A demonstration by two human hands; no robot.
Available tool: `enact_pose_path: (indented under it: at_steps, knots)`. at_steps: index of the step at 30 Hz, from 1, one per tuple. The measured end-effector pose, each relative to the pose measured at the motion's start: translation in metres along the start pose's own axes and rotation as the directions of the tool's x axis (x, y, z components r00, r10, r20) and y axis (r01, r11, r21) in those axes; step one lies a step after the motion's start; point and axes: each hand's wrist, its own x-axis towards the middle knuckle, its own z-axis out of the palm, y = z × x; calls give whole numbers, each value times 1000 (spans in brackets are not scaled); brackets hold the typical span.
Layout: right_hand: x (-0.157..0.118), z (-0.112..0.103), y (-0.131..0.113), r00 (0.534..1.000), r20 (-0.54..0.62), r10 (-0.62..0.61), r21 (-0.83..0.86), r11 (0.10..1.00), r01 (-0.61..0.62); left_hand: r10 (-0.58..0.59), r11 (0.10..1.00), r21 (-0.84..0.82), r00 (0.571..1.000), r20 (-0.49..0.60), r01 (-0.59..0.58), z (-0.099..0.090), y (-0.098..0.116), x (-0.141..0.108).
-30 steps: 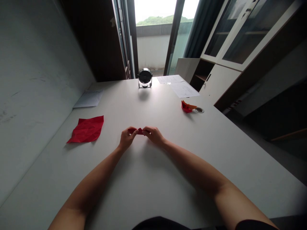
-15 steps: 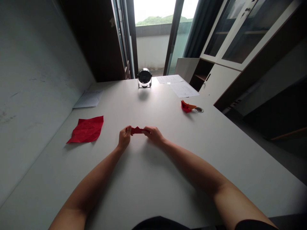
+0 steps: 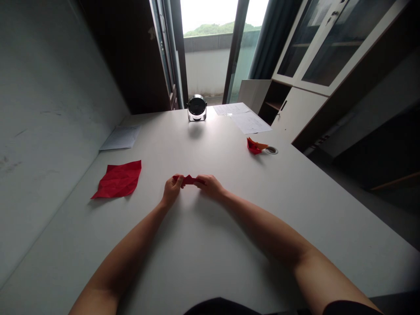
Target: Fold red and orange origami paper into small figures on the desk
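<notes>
A small folded piece of red paper (image 3: 189, 180) is held between both hands near the middle of the white table, with a little peak at its top edge. My left hand (image 3: 172, 188) is closed on its left end, thumb on the near side. Its right end is pinched by my right hand (image 3: 210, 185). To the left lies a creased red sheet (image 3: 120, 179). Folded red and orange paper (image 3: 256, 146) sits on the right, touching a round ring in the tabletop (image 3: 271, 150).
On the white table (image 3: 197, 245) stands a round black and silver device (image 3: 197, 107) at the far edge. White printed sheets (image 3: 251, 122) lie at the back right, and more papers (image 3: 120, 137) at the back left by the wall. A cabinet (image 3: 302, 109) is beyond the right edge.
My left hand has shifted slightly inward along the red paper, so less of it shows between the hands. My right hand has barely moved.
</notes>
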Motion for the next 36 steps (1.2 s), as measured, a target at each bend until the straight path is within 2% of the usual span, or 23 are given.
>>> enact_pose_path:
  at_steps: [4, 13, 18, 24, 28, 36]
  knots:
    - [0, 0, -2, 1000, 15, 3, 27, 1000, -3, -5, 992, 126, 996, 95, -7, -2, -3, 0]
    - [-1, 3, -8, 998, 50, -28, 32, 999, 26, 82, 951, 288, 989, 120, -113, -2, 3, -2]
    - [0, 2, -7, 998, 60, -15, 40, 999, 13, 84, 960, 267, 996, 6, -82, 0, 0, -2]
    - [0, 0, -7, 998, 62, -11, 69, 998, 6, 58, 984, 169, 997, -49, -49, 2, 2, -4]
    - [0, -2, -6, 998, 67, -2, 64, 998, -2, 37, 989, 146, 999, -33, -32, 2, 3, -4]
    - [0, 1, -4, 999, 51, -8, 47, 999, 5, 63, 960, 267, 994, 91, -85, -6, 3, -3]
